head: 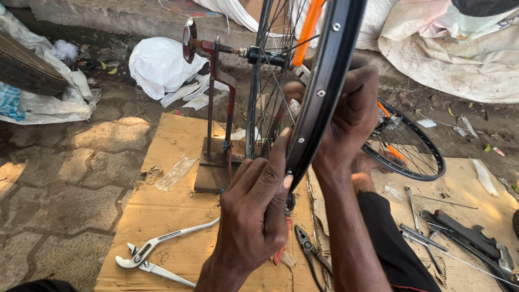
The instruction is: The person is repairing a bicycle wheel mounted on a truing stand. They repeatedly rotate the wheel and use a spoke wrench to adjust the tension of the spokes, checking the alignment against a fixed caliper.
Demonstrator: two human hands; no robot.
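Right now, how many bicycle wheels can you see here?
2. One wheel stands in the red truing stand, its rim gripped by the left hand and right hand. The second wheel lies behind the right forearm, partly hidden.

a roadside bicycle repair spot is showing itself: flattened cardboard [167,211] is lying on paving stones, a wheel stand [216,108] is standing at twelve o'clock, pliers [157,246] at seven, a spare wheel [405,146] and tools [465,238] at four.
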